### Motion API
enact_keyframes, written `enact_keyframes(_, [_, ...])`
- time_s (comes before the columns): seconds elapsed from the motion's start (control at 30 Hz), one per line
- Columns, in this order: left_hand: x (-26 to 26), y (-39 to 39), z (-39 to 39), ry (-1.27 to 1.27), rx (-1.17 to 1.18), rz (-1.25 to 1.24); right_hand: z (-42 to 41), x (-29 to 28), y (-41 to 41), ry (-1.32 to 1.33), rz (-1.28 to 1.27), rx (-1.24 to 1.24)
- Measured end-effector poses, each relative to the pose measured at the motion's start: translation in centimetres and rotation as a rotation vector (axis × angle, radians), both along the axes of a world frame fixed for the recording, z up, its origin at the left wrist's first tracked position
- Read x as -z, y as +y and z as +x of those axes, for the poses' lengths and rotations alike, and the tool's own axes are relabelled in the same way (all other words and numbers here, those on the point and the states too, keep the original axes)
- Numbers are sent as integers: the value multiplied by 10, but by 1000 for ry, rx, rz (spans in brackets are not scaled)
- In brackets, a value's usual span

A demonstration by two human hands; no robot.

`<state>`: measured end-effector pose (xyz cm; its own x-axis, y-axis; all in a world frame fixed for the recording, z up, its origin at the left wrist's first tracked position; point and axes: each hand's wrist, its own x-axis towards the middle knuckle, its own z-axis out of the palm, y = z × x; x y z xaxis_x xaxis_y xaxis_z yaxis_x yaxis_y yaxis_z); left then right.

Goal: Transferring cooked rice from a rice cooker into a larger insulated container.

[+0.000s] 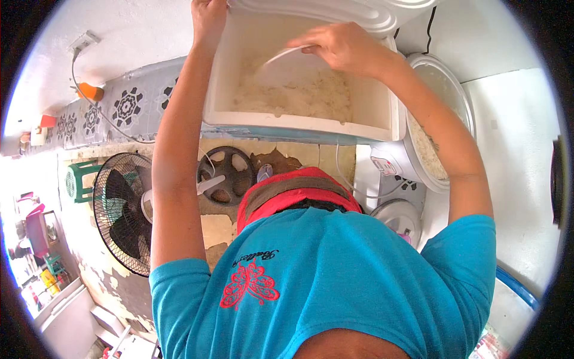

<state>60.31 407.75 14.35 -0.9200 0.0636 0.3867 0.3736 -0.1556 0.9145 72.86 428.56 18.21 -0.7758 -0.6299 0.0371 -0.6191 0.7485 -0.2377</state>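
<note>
A white plastic cooler box (278,117) stands before me with its lid (323,11) raised. Pale, grainy food that looks like rice (291,96) covers its bottom. At the box's far left corner, my left hand (210,15) grips the lid's edge; the top of the picture cuts off part of this hand. My right hand (343,47) is over the inside of the box, pinching a thin white plate or scoop (284,63) by its edge. Blur hides the lower part of that piece. Close to my right forearm, an open white rice cooker (390,157) holds rice (426,148).
To my left stand a black-bladed electric fan (123,211) and a green plastic stool (80,181). A cord (107,123) runs from a wall outlet (84,41) across the tiled ledge (148,98). A second round appliance (397,220) sits low at my right.
</note>
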Motion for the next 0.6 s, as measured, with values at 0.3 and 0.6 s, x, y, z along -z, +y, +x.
enact_keyframes(0.3, [-3, 6, -2, -6, -23, -7, -8, 44, -26, -324, -346, -68])
enact_keyframes(0.6, [-14, 9, 14, -22, -31, -99, -3, 29, 26, -332, -59, 5])
